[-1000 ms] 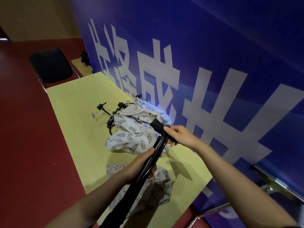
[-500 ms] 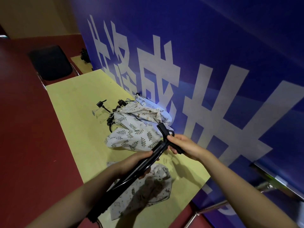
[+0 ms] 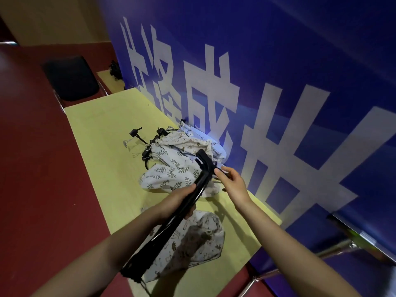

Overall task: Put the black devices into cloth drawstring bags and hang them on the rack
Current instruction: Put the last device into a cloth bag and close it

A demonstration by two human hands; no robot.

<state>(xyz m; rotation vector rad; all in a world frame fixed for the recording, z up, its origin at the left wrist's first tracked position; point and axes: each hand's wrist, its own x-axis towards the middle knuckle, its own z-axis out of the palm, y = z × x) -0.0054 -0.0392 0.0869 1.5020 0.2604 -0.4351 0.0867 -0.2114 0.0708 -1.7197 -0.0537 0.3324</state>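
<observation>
A long black device (image 3: pixel 188 202) slants from my left forearm up over the yellow table (image 3: pixel 102 133). My left hand (image 3: pixel 182 197) grips its middle. My right hand (image 3: pixel 230 183) pinches a thin black cord or strap at its upper end. Behind it lies a heap of cloth drawstring bags (image 3: pixel 173 170) with leaf and animal prints. One more printed bag (image 3: pixel 197 239) lies flat on the table under the device. Small black devices (image 3: pixel 137 133) with cords lie left of the heap. No rack is recognisable.
A blue banner (image 3: pixel 278 82) with large white characters stands along the table's far side. A black chair (image 3: pixel 70 80) is at the far end on the red floor (image 3: pixel 32 168). Metal tubing (image 3: pixel 334 251) shows at lower right.
The device's lower end has dropped toward my left forearm and its upper end has tilted up. My right hand has slid off the end piece to pinch a thin cord beside it.
</observation>
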